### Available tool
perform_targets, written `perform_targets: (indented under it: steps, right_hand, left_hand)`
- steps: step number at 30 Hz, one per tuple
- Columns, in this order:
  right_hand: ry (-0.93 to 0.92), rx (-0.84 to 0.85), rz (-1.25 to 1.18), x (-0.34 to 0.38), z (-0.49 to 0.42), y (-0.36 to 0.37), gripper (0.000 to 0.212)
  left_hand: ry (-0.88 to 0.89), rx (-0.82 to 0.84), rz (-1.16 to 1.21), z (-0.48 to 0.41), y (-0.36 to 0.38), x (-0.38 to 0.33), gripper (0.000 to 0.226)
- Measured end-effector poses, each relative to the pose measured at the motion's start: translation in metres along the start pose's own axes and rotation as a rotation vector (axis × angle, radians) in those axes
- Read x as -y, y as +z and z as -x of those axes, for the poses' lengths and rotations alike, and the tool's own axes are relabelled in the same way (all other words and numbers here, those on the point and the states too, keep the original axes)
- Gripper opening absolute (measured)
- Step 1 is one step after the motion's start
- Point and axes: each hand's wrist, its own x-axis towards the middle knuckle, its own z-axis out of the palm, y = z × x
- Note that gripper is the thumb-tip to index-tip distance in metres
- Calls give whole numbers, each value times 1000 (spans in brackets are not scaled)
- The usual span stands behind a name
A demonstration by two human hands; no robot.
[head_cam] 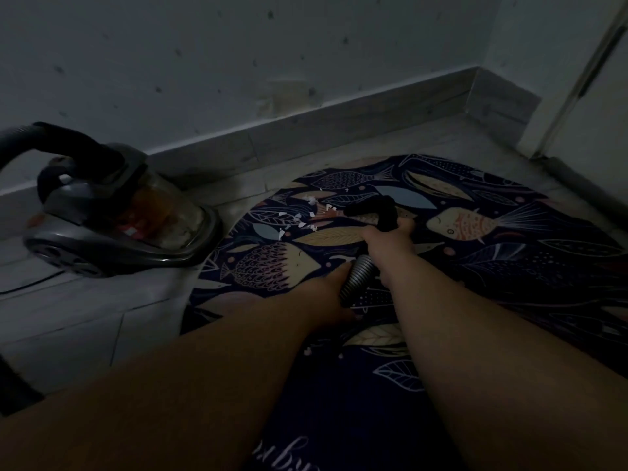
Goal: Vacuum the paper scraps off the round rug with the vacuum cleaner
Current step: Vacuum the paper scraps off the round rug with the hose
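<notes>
A round dark rug (509,266) printed with fish and leaves lies on the floor. White paper scraps (299,219) are scattered on its far left part. My right hand (387,239) is closed around the black curved hose handle (370,207), whose open end lies just right of the scraps. My left hand (326,290) grips the ribbed grey hose (356,280) behind it. The canister vacuum cleaner (115,215) sits on the floor left of the rug.
A wall with a pale baseboard (306,124) runs behind the rug. A door frame (577,96) stands at the right. The vacuum's cord (30,283) trails over the tiled floor at the left.
</notes>
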Motion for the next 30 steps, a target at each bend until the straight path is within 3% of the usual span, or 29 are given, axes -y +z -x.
perform_targets:
  steps: [11, 24, 30]
  right_hand:
    - [8, 61, 11, 5, -6, 33, 65]
    - [-1, -63, -114, 6, -12, 16, 56]
    - [38, 132, -130, 2, -16, 18, 83]
  left_hand:
    - [-54, -26, 11, -4, -9, 27, 88]
    - [17, -10, -39, -23, -12, 10, 87]
    - [-13, 5, -36, -31, -10, 24, 87]
